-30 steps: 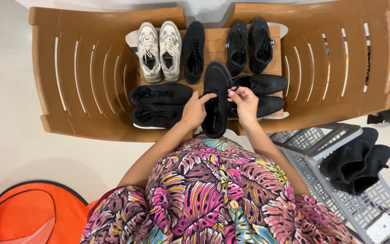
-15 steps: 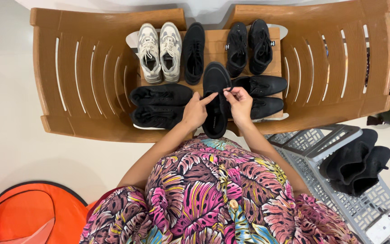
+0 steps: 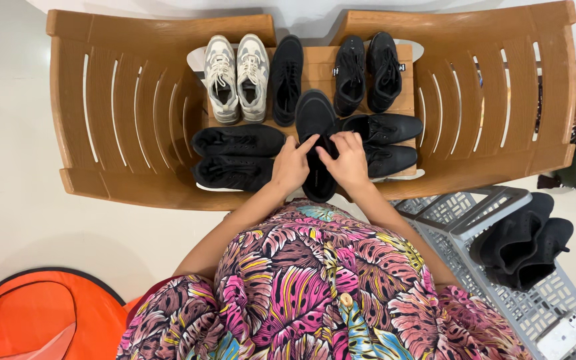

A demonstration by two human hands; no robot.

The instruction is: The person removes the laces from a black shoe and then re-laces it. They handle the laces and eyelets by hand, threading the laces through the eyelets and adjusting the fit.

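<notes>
Head view: left hand (image 3: 293, 168) and right hand (image 3: 349, 162) pinched the laces of a black shoe (image 3: 316, 127), white sneakers (image 3: 237, 77) at 10 o'clock.

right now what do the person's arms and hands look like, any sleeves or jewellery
Both forearms are bare down to the wrists; no sleeve reaches them. The left hand and right hand are bare too, without gloves, and no watch, bracelet or ring shows from this head view. The garment below the arms is a loose fabric printed with large tropical leaves in pink, purple, teal and yellow, with a row of small round buttons down its middle.
</notes>
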